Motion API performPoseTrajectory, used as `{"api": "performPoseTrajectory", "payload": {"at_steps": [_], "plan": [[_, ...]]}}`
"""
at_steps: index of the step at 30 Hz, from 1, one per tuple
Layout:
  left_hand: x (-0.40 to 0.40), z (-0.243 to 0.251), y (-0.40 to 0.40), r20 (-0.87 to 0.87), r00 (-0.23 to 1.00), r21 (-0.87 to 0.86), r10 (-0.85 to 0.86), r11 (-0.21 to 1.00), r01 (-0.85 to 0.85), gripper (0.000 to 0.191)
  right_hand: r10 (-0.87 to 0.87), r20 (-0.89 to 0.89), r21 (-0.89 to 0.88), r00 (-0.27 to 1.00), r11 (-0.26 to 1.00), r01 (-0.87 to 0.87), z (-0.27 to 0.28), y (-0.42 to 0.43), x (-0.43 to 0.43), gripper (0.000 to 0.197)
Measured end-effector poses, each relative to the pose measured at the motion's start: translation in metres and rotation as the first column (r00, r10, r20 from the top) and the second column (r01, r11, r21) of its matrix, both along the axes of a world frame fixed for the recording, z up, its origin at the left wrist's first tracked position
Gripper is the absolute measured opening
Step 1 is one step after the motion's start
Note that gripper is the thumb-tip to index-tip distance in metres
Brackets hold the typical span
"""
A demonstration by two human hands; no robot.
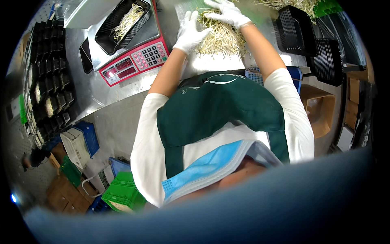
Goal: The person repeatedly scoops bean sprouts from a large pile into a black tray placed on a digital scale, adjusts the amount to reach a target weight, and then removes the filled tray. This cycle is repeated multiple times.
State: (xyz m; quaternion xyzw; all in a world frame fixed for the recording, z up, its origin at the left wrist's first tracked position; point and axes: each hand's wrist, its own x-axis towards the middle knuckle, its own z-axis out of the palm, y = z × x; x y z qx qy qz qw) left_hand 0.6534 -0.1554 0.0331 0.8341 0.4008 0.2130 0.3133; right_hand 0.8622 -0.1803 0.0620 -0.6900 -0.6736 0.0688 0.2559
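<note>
My left hand (189, 34), in a white glove, lies against the left side of a pile of bean sprouts (224, 41), its thumb stretched over the sprouts. Across the top of the same pile spreads my right hand (228, 13), also gloved, with fingers apart. Neither hand has closed around anything that I can see. The pile rests on a white board (214, 63) at the table's near edge. To the left, a red-framed digital scale (134, 62) carries a tilted black plastic tray (106, 32) with a small bunch of sprouts (129, 21) in it.
Stacks of black trays (297, 30) stand on the right of the metal table (88, 94). More sprouts (292, 4) lie at the far right. Many filled black trays (50, 76) are piled at left. A cardboard box (320, 113) and green crates (123, 189) sit lower down.
</note>
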Motion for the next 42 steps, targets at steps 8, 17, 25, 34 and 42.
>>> {"api": "performPoseTrajectory", "payload": {"at_steps": [8,17,25,34,42], "plan": [[-0.043,0.0,-0.044,0.166,0.977,-0.336,-0.136,0.924,0.185,0.088,0.013,-0.412,-0.119,0.911,0.991,-0.068,-0.029,-0.091,0.028,0.048],[0.029,0.001,-0.051,0.614,0.758,-0.654,0.221,0.68,0.332,0.077,-0.013,-0.45,0.189,0.893,0.976,0.109,-0.025,-0.099,-0.046,0.06],[-0.037,0.014,-0.037,0.285,0.957,-0.738,-0.058,0.623,0.258,0.071,0.016,-0.387,0.059,0.922,0.998,0.007,-0.012,-0.114,0.008,0.082],[-0.007,-0.029,-0.047,0.38,0.912,-0.587,-0.155,0.722,0.367,0.061,-0.094,-0.074,0.058,0.993,0.993,0.099,-0.029,-0.111,-0.073,0.096],[-0.048,-0.009,-0.053,0.256,0.965,-0.398,-0.055,0.904,0.157,0.04,-0.146,-0.953,-0.08,0.266,0.967,0.243,-0.001,-0.096,-0.014,0.046]]}}
